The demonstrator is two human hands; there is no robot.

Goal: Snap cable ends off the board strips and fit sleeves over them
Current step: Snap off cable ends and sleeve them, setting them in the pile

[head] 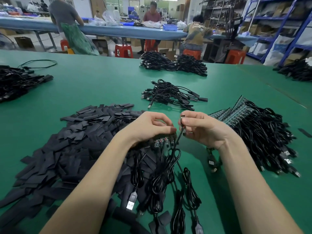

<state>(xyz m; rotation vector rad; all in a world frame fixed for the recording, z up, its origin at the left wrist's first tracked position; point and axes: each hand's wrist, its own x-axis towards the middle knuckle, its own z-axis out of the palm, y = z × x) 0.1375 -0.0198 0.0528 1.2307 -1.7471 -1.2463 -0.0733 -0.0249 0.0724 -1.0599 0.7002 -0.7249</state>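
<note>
Head view. My right hand (pixel 200 128) pinches a small cable end (pixel 182 126) between thumb and fingers, held upright above the green table (pixel 101 85); its black cable (pixel 175 149) hangs down to the tangle of cables below. My left hand (pixel 150 127), just beside the right, has its fingers curled round a board strip (pixel 160 141), which rests on top of the heap. To my left spreads a wide pile of flat black sleeves (pixel 70 141). To my right lies a stack of board strips with cables attached (pixel 253 129). Beyond my hands sits a small bundle of sleeved cables (pixel 170 95), with larger bundles (pixel 173 64) farther back. Red stools (pixel 124 51) and a blue bench with seated people stand past the table's edge.
</note>
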